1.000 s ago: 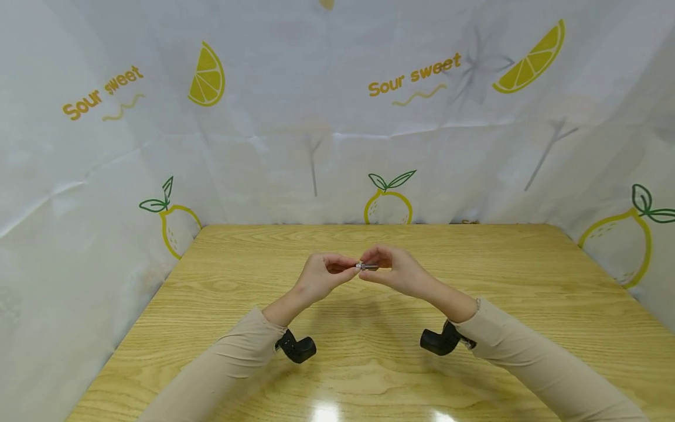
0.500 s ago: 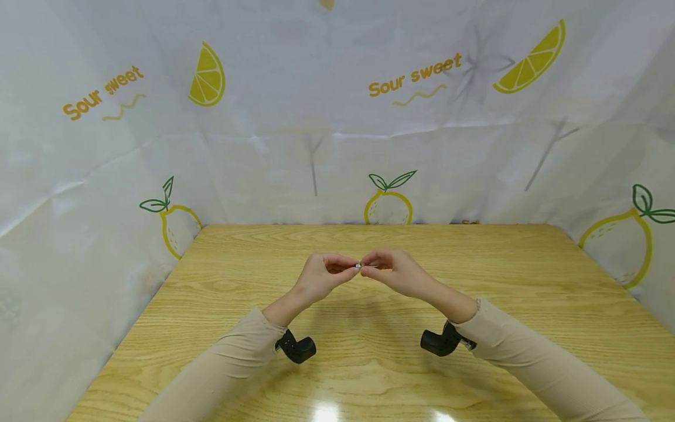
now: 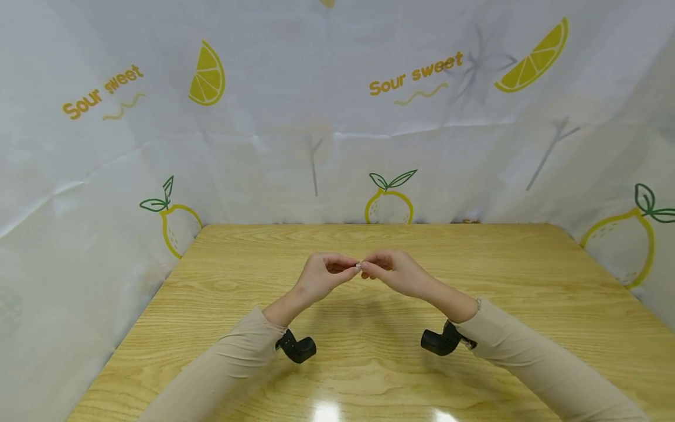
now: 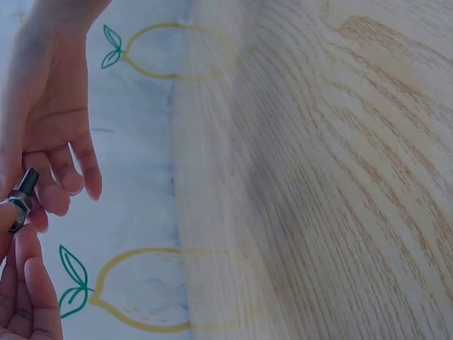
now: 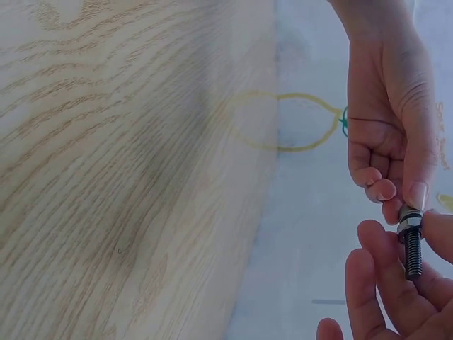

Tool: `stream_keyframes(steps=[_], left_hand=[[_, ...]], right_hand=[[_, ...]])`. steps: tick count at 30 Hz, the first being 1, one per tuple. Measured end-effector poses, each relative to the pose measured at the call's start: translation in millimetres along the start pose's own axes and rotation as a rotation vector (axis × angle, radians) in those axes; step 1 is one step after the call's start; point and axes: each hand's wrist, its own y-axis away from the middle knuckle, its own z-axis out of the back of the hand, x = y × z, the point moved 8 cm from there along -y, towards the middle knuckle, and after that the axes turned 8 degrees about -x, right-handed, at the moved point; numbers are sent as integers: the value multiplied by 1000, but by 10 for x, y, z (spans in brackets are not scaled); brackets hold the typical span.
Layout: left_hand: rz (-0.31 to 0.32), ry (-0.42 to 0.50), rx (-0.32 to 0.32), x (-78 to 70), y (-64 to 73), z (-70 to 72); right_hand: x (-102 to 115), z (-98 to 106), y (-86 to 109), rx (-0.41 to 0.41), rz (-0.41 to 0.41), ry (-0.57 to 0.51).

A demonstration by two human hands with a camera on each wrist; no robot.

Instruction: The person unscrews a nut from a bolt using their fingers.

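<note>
Both hands meet in front of me above the wooden table (image 3: 369,375). My left hand (image 3: 316,278) pinches the head end of a small dark metal bolt (image 5: 414,258) between thumb and fingers. On the bolt sits a hex nut (image 5: 408,226), close to the head, and the thumb and index finger of my right hand (image 3: 405,275) pinch it from the other side. The threaded shank points into the right palm; in the left wrist view the bolt (image 4: 28,183) shows its threads tilted upward. In the head view the right fingers hide most of it.
Black wrist-camera mounts (image 3: 299,350) hang below both forearms, close over the table. Behind the table's far edge stands a white curtain (image 3: 263,164) printed with lemons.
My right thumb has moved forward along the bolt and now covers the shank that showed a second ago. The left hand keeps its place and its pinch.
</note>
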Motion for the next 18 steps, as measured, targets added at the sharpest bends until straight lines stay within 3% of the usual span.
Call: stream_keyframes(steps=[18], left_hand=[[5, 3, -6, -38, -10, -6]], right_hand=[[69, 55, -10, -67, 58, -15]])
